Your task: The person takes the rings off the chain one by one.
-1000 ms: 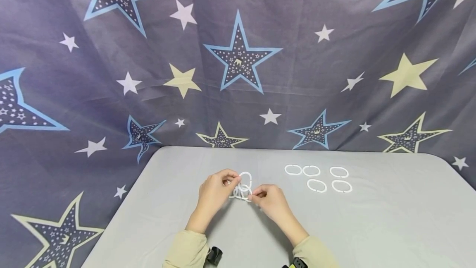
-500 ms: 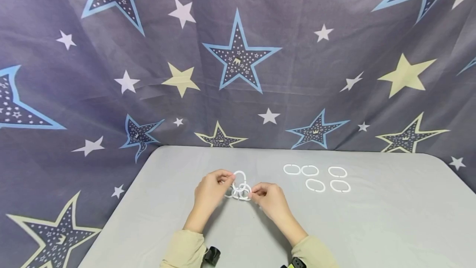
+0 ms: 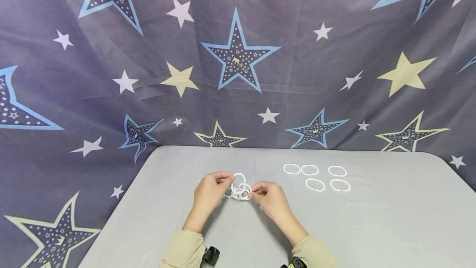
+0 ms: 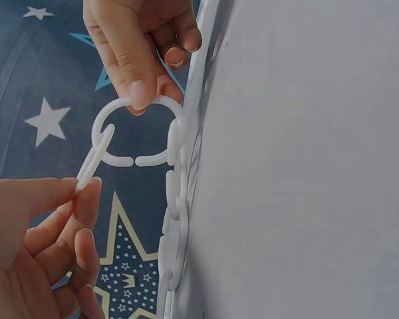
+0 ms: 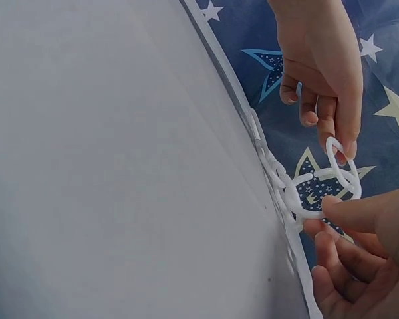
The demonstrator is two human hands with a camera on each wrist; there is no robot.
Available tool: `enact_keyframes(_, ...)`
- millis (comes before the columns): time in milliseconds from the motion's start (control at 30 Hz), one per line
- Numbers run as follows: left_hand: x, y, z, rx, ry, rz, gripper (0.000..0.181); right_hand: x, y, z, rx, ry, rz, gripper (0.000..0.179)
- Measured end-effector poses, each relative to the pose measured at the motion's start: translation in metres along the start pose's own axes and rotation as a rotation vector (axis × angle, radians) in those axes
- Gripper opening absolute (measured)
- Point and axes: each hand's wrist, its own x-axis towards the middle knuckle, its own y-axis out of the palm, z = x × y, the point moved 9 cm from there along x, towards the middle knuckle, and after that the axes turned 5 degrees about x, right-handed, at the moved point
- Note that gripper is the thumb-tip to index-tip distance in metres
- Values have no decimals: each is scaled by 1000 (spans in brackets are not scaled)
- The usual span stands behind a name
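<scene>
My left hand (image 3: 208,193) pinches a white oval plastic link (image 4: 95,159) between thumb and fingertips. This link passes through another white link (image 4: 116,160), which my right hand (image 3: 271,199) pinches from the other side. A narrow gap shows in the side of the right hand's link, facing away from its fingertips in the left wrist view. Joined to that same link is a chain of white links (image 4: 181,232) lying along the table surface. From the head view, the chain (image 3: 228,196) bunches up between the hands, partly behind the left fingers.
Several loose white oval links (image 3: 330,184) lie flat on the grey table (image 3: 386,210), right of the hands toward the back. Behind the table's far edge hangs a dark star-patterned curtain (image 3: 238,106). A black band (image 3: 212,255) is at the left sleeve.
My left hand has shifted a little left with its link, which now sits farther left against the right hand's link. The right hand stays nearly in place, still pinching its link.
</scene>
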Motion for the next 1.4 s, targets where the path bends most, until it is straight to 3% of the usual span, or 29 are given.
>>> enact_keyframes(467, 1, 6, 8, 10, -34, 50, 18, -1, -1, 1, 5, 8, 3, 7)
enact_keyframes(1400, 0, 7, 21, 70, -61, 80, 16, -2, 0, 1, 2, 12, 7, 6)
